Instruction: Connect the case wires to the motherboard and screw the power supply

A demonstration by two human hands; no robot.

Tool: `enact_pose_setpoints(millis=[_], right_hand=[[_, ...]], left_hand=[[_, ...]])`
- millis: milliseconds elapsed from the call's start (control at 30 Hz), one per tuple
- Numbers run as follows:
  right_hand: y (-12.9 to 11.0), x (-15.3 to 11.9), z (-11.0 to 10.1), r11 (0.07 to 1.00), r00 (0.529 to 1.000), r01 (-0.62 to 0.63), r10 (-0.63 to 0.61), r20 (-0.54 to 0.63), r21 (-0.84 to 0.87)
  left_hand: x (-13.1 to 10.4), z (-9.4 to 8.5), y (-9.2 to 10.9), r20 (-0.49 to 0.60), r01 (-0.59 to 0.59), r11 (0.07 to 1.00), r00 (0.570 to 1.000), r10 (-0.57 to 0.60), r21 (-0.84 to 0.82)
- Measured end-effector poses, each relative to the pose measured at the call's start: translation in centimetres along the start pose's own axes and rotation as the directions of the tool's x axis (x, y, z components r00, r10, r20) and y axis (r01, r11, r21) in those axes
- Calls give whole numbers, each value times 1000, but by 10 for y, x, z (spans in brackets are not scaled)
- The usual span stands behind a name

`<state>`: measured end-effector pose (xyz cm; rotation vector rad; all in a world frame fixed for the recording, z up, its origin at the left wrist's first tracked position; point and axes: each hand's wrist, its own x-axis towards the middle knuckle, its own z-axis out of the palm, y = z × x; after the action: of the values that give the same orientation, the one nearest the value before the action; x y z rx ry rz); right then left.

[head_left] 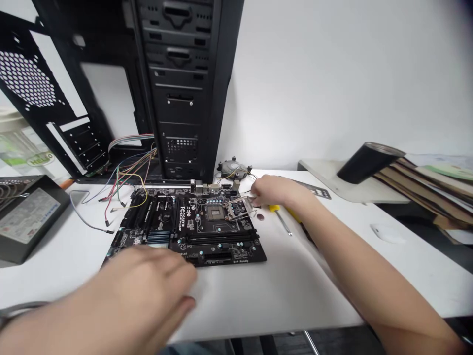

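Observation:
A black motherboard point(207, 231) lies flat on the white table point(288, 296). Its CPU socket point(215, 213) is exposed, with the metal socket frame point(238, 208) raised to the right of it. At that frame's right edge is my right hand point(271, 191), fingers bent down and their tips hidden, so what they hold cannot be made out. My left hand point(155, 283), blurred, hovers at the board's front left edge with its fingers curled; the fingertips are mostly hidden. A yellow-handled screwdriver point(283, 221) and a small dark round object point(260, 217) lie just right of the board.
Behind the board stands an open black PC case point(181, 98) with loose coloured wires point(129, 182). A power supply point(29, 217) sits at left, a CPU cooler point(234, 169) behind. At right are a mouse point(387, 232), a black cylinder point(369, 161) and stacked folders point(417, 190).

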<state>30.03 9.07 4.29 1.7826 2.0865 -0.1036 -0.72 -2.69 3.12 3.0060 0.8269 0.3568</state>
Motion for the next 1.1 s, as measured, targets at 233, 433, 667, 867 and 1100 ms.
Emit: enact_pose_setpoints(millis=[233,433,667,867,1100], right_hand=[[10,12,8,997,1000,30,-30,3,70],[9,9,9,986,999,43,-47,16,161],[20,2,0,956,986,82,-36,-164,281],[9,-13,-10,714,857,254,146,-494,652],[-27,-14,1,573,826,484,-49,-562,661]], left_hand=[[10,52,26,-301,-346,936,888,347,59],[1,68,24,-229,-314,946,918,324,79],[2,79,26,-122,-242,958,958,261,151],[-5,82,32,-150,-151,970,972,180,190],[-4,77,31,-101,-159,973,979,178,168]])
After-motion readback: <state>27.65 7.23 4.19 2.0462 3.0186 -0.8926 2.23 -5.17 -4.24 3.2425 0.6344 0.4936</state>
